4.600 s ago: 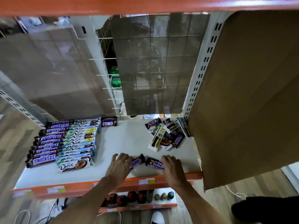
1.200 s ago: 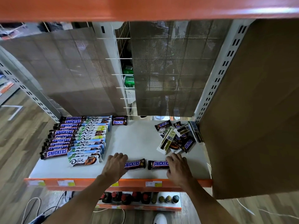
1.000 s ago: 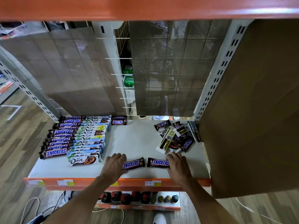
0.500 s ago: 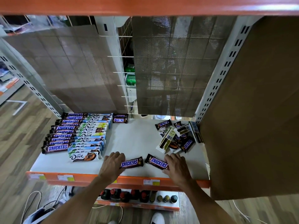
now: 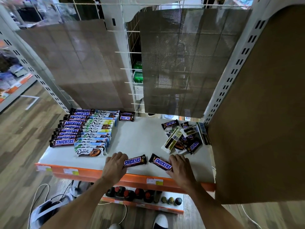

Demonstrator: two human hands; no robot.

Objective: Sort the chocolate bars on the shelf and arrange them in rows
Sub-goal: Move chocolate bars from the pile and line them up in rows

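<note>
Two Snickers bars lie near the front edge of the white shelf [image 5: 140, 139]. My left hand [image 5: 115, 166] grips the left end of one Snickers bar [image 5: 135, 161], which lies nearly level. My right hand [image 5: 179, 167] grips the right end of the other Snickers bar [image 5: 160, 161], which is slanted with its far end pointing up-left. At the shelf's left stand a row of Snickers bars [image 5: 69, 128] and a row of Dove bars [image 5: 95, 134]. One small Snickers pair [image 5: 126, 116] sits at the back. A loose pile of mixed bars [image 5: 183, 136] lies at the right.
A large cardboard sheet [image 5: 260, 113] leans at the shelf's right side. Mesh panels [image 5: 178, 63] and wire grid close the back. The orange front rail [image 5: 132, 178] carries price tags. Bottles [image 5: 135, 194] stand on the lower shelf. Cables lie on the wooden floor.
Both hands kept hold of their Snickers bars. The right bar turned from level to slanted, and the left bar tilted slightly. The camera rose, so the upper orange shelf left the view.
</note>
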